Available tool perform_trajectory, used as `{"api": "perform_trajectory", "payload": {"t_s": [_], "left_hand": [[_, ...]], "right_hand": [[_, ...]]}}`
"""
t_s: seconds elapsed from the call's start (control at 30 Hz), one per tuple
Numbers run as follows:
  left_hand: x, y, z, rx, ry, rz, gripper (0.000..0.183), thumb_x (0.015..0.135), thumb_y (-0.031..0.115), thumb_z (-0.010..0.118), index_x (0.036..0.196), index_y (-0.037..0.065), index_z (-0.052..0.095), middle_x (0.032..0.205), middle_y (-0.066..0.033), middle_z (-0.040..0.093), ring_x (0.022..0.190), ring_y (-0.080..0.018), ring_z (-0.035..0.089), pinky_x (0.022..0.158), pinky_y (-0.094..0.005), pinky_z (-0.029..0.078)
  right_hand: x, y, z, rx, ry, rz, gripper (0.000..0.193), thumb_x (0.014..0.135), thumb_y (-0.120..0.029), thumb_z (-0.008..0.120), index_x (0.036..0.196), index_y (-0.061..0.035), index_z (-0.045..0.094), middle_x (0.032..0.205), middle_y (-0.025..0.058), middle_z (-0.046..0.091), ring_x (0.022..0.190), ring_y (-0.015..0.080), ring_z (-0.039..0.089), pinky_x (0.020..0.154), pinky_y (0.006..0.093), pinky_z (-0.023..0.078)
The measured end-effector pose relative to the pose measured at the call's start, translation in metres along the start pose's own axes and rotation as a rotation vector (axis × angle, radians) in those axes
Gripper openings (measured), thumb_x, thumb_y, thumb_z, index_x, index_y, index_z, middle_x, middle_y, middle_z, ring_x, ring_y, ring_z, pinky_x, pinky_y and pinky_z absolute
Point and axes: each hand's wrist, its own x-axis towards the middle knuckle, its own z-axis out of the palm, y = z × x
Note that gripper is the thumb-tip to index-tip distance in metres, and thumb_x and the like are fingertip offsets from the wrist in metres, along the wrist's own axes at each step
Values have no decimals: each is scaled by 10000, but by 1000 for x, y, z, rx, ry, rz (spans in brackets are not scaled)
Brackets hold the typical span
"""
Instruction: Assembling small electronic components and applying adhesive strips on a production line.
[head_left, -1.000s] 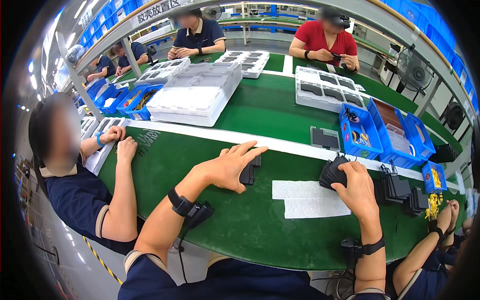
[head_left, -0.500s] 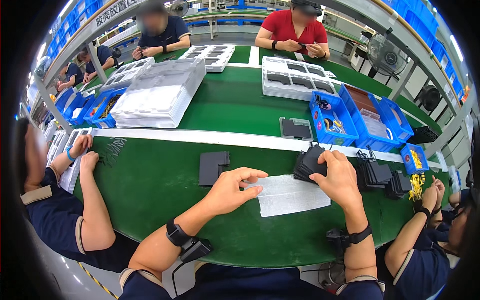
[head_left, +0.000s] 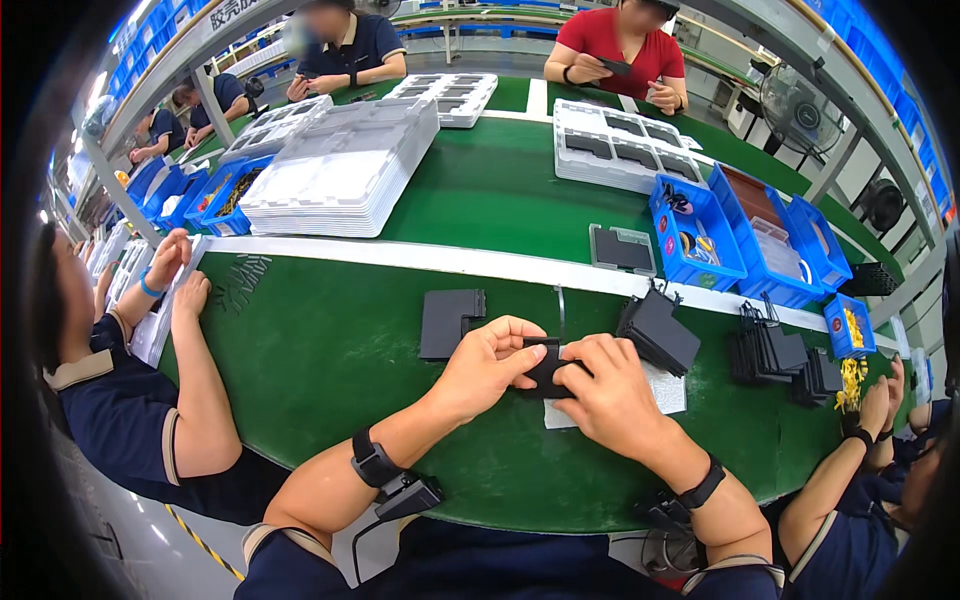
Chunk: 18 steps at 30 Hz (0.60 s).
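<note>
1. Both hands have drawn together since the earlier frame: the left hand (head_left: 487, 362) has come in from the left to meet the right.
2. Left hand and right hand (head_left: 610, 392) are each clamped on one small black part (head_left: 545, 367), held just above a white sheet (head_left: 660, 390) on the green surface (head_left: 330, 370).
3. A flat black piece (head_left: 450, 322) lies just left; a stack of black parts (head_left: 658, 332) leans to the right.

Part I hold: black plastic piece (head_left: 545, 367), matt.
Table I see: green mat (head_left: 330, 370), smooth.
Sheet: white paper (head_left: 660, 392).
Bins: glossy blue plastic (head_left: 700, 235).
</note>
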Motion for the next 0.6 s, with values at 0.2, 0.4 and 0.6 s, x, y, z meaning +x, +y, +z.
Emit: {"api": "perform_trajectory", "payload": {"t_s": [0.2, 0.4, 0.6], "left_hand": [[-4, -1, 6, 21, 12, 43, 167, 865, 98, 634, 995, 23, 560, 899, -22, 610, 833, -77, 593, 684, -233, 526], [-8, -6, 13, 86, -17, 116, 146, 838, 70, 665, 938, 26, 569, 844, -11, 601, 765, -60, 584, 691, -229, 526], [-9, -8, 13, 118, -23, 146, 150, 836, 65, 670, 938, 23, 567, 849, -9, 606, 755, -54, 579, 693, -214, 509]], "right_hand": [[0, 2, -8, 694, 258, 644, 163, 746, -65, 711, 853, -38, 591, 873, 45, 618, 803, 129, 581, 643, 252, 425], [4, 4, -1, 1037, 448, 628, 279, 824, -39, 644, 1073, -31, 519, 861, 33, 622, 769, 72, 569, 600, 198, 422], [3, 1, -9, 995, 360, 684, 282, 812, -31, 652, 1060, -24, 517, 769, 8, 628, 615, 10, 499, 517, 175, 352]]}}
